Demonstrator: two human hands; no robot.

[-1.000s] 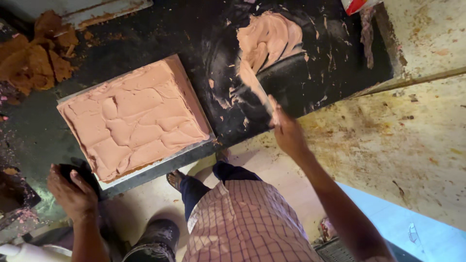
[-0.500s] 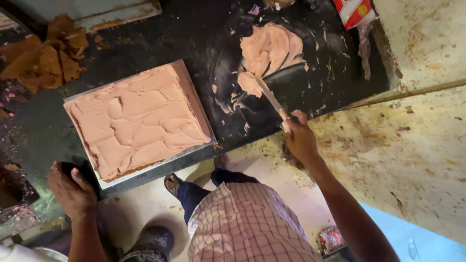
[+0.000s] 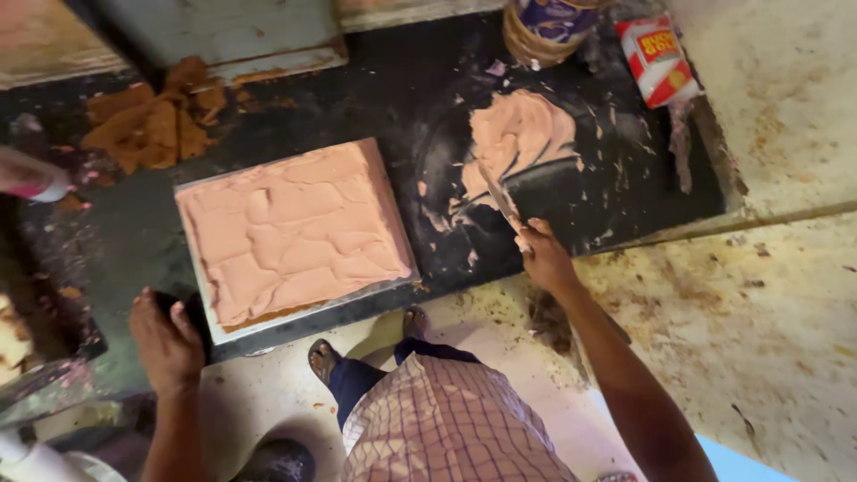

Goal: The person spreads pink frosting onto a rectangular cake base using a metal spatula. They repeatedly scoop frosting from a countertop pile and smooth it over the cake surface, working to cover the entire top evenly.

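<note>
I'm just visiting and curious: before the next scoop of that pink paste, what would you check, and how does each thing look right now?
1. Right hand grips the flat metal scraper firmly: ok, fingers closed round its handle.
2. Scraper blade meets the pile of pinkish-brown paste on the black slab: ok, its tip is at the pile's lower edge.
3. Left hand steadies at the slab's front edge: ok, resting there, beside the tray.
4. Square metal tray has room for more: not ok, paste already covers it edge to edge.
5. Red and white packet clear of the paste: ok, it lies apart at the far corner.
</note>
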